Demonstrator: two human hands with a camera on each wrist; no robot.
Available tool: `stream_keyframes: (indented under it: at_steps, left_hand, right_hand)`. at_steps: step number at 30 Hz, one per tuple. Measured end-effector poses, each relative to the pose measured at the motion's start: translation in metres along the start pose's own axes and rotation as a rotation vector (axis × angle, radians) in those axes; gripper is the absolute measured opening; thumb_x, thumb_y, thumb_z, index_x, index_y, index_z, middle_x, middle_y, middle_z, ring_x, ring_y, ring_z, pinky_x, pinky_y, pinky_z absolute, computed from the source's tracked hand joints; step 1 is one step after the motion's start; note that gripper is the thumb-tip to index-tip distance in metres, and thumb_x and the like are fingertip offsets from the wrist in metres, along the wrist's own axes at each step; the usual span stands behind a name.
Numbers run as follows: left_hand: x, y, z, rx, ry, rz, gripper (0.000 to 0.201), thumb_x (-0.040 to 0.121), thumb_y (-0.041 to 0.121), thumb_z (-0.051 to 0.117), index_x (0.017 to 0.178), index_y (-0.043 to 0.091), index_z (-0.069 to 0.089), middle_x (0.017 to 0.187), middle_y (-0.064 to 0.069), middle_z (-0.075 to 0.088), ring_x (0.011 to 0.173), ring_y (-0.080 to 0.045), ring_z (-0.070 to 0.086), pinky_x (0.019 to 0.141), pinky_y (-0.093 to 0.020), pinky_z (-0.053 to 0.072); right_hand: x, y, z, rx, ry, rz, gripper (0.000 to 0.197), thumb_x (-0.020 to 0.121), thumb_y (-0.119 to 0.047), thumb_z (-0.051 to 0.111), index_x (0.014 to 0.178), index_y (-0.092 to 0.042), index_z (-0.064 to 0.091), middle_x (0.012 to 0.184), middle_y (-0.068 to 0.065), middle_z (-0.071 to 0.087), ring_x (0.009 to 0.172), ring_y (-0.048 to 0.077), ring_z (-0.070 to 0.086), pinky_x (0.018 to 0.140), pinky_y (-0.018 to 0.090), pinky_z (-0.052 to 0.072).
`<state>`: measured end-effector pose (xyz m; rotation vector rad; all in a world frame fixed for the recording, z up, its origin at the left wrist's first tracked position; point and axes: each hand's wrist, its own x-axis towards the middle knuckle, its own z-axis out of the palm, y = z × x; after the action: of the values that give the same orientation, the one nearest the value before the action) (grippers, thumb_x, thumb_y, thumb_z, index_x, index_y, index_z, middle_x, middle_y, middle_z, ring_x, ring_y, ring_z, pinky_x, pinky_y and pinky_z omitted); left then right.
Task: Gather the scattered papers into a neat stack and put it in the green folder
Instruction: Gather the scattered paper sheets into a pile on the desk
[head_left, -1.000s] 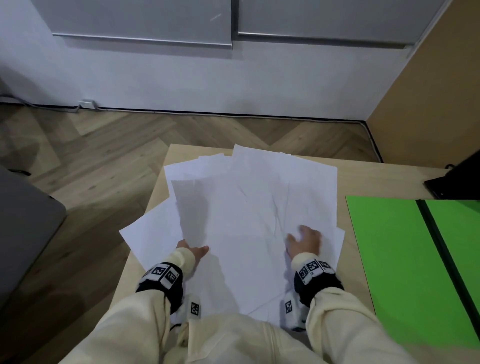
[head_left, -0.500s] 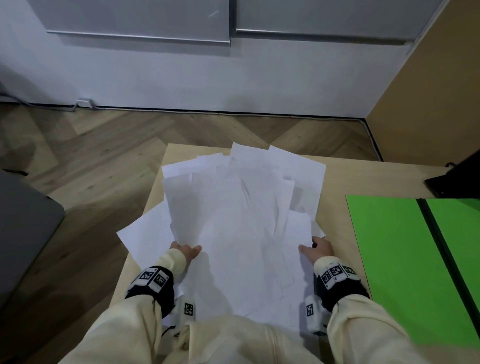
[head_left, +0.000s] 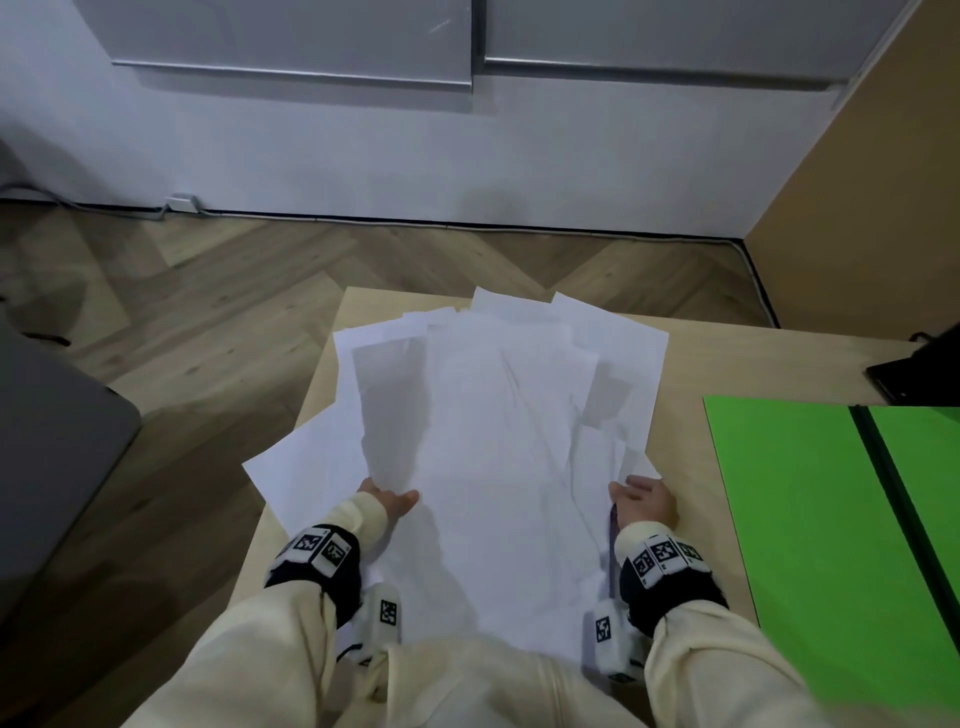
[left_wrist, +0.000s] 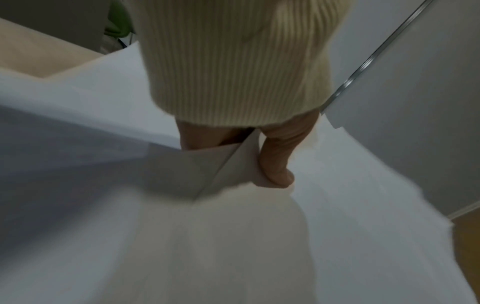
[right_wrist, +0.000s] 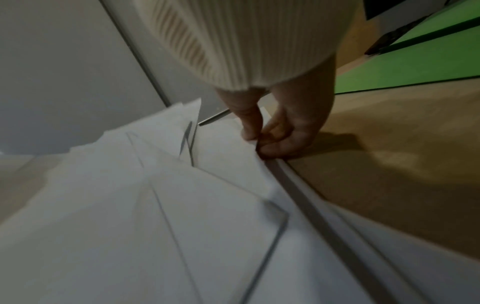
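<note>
Several white papers (head_left: 493, 447) lie in a loose overlapping pile on the wooden table (head_left: 691, 364). My left hand (head_left: 389, 499) grips the pile's left edge, with its thumb (left_wrist: 275, 164) on top of the sheets (left_wrist: 182, 236) and its fingers hidden under them. My right hand (head_left: 644, 499) pinches the right edge of the papers (right_wrist: 182, 205) between thumb and fingertips (right_wrist: 262, 142). The green folder (head_left: 810, 519) lies open and flat on the table to the right, apart from the pile; it shows again in the right wrist view (right_wrist: 415, 63).
One sheet (head_left: 291, 467) sticks out over the table's left edge. A black object (head_left: 919, 374) sits at the table's far right corner. A grey seat (head_left: 47, 447) stands on the floor to the left. A white wall and a wooden panel (head_left: 883, 182) are beyond.
My right hand slid from on top of the pile to its right edge and took hold of it. The sheets bunched inward into a narrower pile. My left hand kept its hold on the left edge.
</note>
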<state>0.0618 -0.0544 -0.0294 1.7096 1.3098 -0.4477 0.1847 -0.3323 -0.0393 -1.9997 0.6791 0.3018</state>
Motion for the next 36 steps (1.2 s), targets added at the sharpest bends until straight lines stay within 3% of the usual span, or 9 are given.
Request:
stream_keyframes:
  at_steps: [3, 10, 12, 15, 17, 21, 26, 30, 36]
  left_hand:
    - [0.001, -0.001, 0.001, 0.071, -0.03, -0.008, 0.079, 0.085, 0.028, 0.065, 0.145, 0.0, 0.024, 0.149, -0.016, 0.036, 0.137, -0.032, 0.038, 0.111, -0.033, 0.031]
    - [-0.001, 0.0, -0.003, 0.163, -0.071, 0.058, 0.077, 0.086, 0.023, 0.064, 0.146, 0.0, 0.023, 0.15, -0.017, 0.036, 0.137, -0.031, 0.038, 0.113, -0.033, 0.031]
    - [0.0, -0.002, -0.01, 0.161, -0.072, 0.043, 0.078, 0.085, 0.026, 0.065, 0.146, 0.001, 0.024, 0.152, -0.015, 0.033, 0.139, -0.029, 0.035, 0.115, -0.031, 0.028]
    - [0.017, -0.012, -0.004, 0.086, -0.156, 0.064, 0.099, 0.063, 0.045, 0.079, 0.143, 0.007, 0.035, 0.147, -0.011, 0.043, 0.134, -0.027, 0.043, 0.115, -0.036, 0.032]
    - [0.017, -0.01, 0.004, 0.048, -0.209, 0.101, 0.113, 0.046, 0.055, 0.083, 0.141, 0.01, 0.04, 0.142, -0.01, 0.05, 0.129, -0.025, 0.049, 0.113, -0.038, 0.035]
    - [-0.003, 0.011, 0.006, -0.042, -0.191, 0.161, 0.076, 0.08, 0.022, 0.072, 0.143, 0.003, 0.035, 0.143, -0.014, 0.047, 0.132, -0.027, 0.046, 0.111, -0.032, 0.033]
    - [0.007, 0.008, -0.02, -0.333, 0.046, 0.124, 0.017, 0.077, 0.0, 0.067, 0.093, -0.003, 0.071, 0.054, -0.005, 0.07, 0.052, -0.018, 0.062, 0.064, -0.022, 0.059]
    - [0.015, -0.022, -0.045, -0.198, 0.394, -0.076, 0.017, 0.074, 0.009, 0.064, 0.09, 0.012, 0.065, 0.108, -0.015, 0.068, 0.096, -0.033, 0.063, 0.095, -0.033, 0.05]
    - [-0.001, -0.033, -0.027, 0.106, 0.499, -0.371, 0.096, 0.057, 0.039, 0.082, 0.131, 0.008, 0.029, 0.143, -0.018, 0.022, 0.129, -0.033, 0.03, 0.106, -0.044, 0.032]
  right_hand:
    - [-0.005, -0.005, 0.007, -0.071, 0.031, 0.002, 0.039, 0.082, -0.026, 0.068, 0.107, 0.002, 0.06, 0.105, 0.018, 0.066, 0.098, 0.033, 0.062, 0.084, 0.035, 0.046]
    - [-0.002, -0.014, -0.001, -0.053, -0.155, -0.036, 0.047, 0.072, -0.05, 0.071, 0.061, -0.014, 0.043, 0.067, 0.004, 0.041, 0.062, 0.019, 0.041, 0.059, 0.023, 0.033]
    - [-0.001, -0.007, -0.008, 0.029, -0.251, -0.041, 0.043, 0.073, -0.047, 0.072, 0.074, -0.011, 0.049, 0.074, 0.007, 0.047, 0.069, 0.017, 0.047, 0.061, 0.018, 0.037]
    - [-0.012, 0.0, -0.002, 0.039, -0.495, 0.081, 0.082, 0.06, -0.058, 0.076, 0.122, -0.009, 0.054, 0.12, 0.008, 0.061, 0.112, 0.026, 0.059, 0.102, 0.039, 0.044]
    - [-0.024, -0.004, 0.004, -0.078, -0.608, 0.068, 0.075, 0.059, -0.053, 0.08, 0.117, -0.011, 0.057, 0.112, 0.008, 0.065, 0.105, 0.026, 0.061, 0.097, 0.038, 0.047]
    - [-0.026, -0.011, 0.006, -0.267, -0.525, -0.037, 0.053, 0.069, -0.028, 0.081, 0.113, -0.006, 0.061, 0.107, 0.009, 0.067, 0.1, 0.026, 0.062, 0.087, 0.03, 0.046]
    - [-0.004, -0.012, -0.02, -0.055, -0.447, -0.007, 0.046, 0.068, -0.017, 0.083, 0.108, -0.003, 0.064, 0.111, 0.016, 0.068, 0.096, 0.028, 0.064, 0.089, 0.039, 0.049]
    - [0.003, -0.023, -0.046, 0.004, -0.23, 0.031, 0.049, 0.075, -0.005, 0.075, 0.119, 0.01, 0.057, 0.106, 0.015, 0.061, 0.092, 0.023, 0.055, 0.084, 0.031, 0.042]
    - [0.014, -0.023, -0.047, -0.077, -0.126, 0.115, 0.057, 0.078, -0.007, 0.074, 0.123, 0.016, 0.049, 0.128, 0.028, 0.056, 0.109, 0.035, 0.059, 0.092, 0.036, 0.044]
